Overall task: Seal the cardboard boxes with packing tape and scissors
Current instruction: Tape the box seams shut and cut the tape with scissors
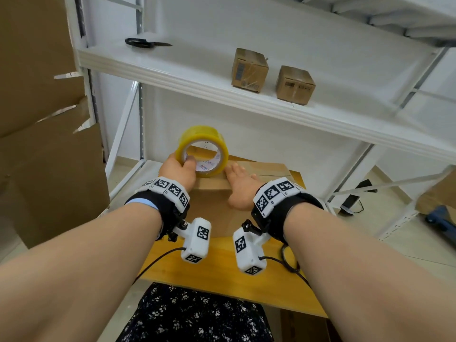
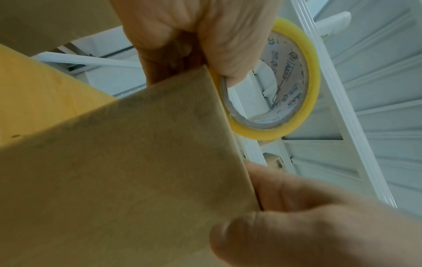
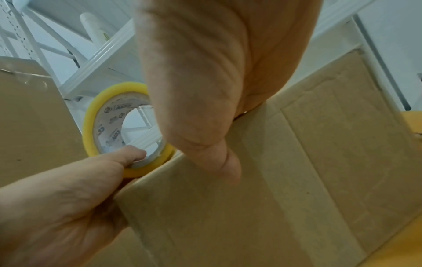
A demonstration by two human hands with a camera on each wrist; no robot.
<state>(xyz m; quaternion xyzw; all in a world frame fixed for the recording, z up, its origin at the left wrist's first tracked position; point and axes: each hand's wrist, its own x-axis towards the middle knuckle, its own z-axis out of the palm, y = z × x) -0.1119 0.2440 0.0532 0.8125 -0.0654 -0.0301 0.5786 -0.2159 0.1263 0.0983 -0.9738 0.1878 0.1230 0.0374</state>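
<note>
White metal shelving [image 1: 246, 99] fills the head view, with a yellow wooden tabletop [image 1: 222, 275] below it. A cardboard box [image 1: 217, 206] is seen on the tabletop. A roll of yellow packing tape [image 1: 203, 150] is held upright at the box's far left top edge by the left hand [image 1: 177, 172] — its thumb is hooked inside the core, the fingers curled round the outside. The right hand [image 1: 240, 187] is laid flat on the box top just beside the roll, fingers straight and spread. Black scissors [image 1: 145, 42] are seen lying on the upper shelf at the left, well apart from both hands. Two small boxes [image 1: 249, 70] are seen further right on the same shelf. Large cardboard sheets [image 1: 42, 124] are leaned at the left.

From the left wrist, the left hand's [image 2: 194, 36] grip is seen closed on the tape roll [image 2: 294, 86] at the box edge [image 2: 137, 162]; the right hand [image 2: 319, 216] is pressed on the box below it.

From the right wrist, the right hand's [image 3: 205, 81] palm and thumb are seen resting on the box [image 3: 274, 180] — the fingers are hidden. The left hand's [image 3: 57, 207] thumb is seen inside the tape roll [image 3: 91, 126].
</note>
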